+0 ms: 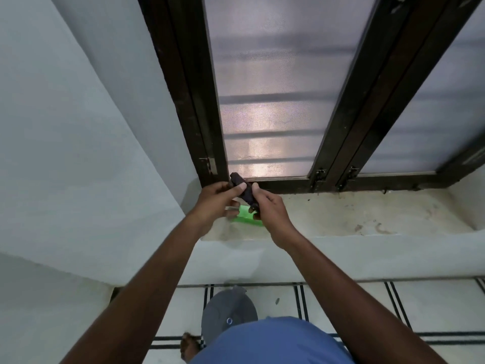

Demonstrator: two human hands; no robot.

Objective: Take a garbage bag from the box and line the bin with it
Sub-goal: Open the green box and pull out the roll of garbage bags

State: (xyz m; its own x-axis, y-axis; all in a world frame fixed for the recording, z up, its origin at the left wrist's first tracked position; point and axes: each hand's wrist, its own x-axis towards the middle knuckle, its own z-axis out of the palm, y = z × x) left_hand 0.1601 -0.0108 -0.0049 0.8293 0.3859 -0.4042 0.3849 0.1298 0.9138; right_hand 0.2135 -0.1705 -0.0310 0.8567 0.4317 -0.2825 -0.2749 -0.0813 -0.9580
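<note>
A dark roll of garbage bags (242, 189) is held up over the window sill between both hands. My left hand (215, 203) pinches its upper end with thumb and fingers. My right hand (270, 210) grips its lower end. Under the hands a bright green box (245, 215) lies on the stone sill (341, 214), partly hidden by my fingers. A grey bin (225, 311) with a closed lid stands on the tiled floor below, close to my body.
A dark-framed window with frosted panes (275, 101) rises behind the sill. A white wall (78, 153) closes in on the left. My bare foot (190, 346) rests on the striped floor tiles beside the bin.
</note>
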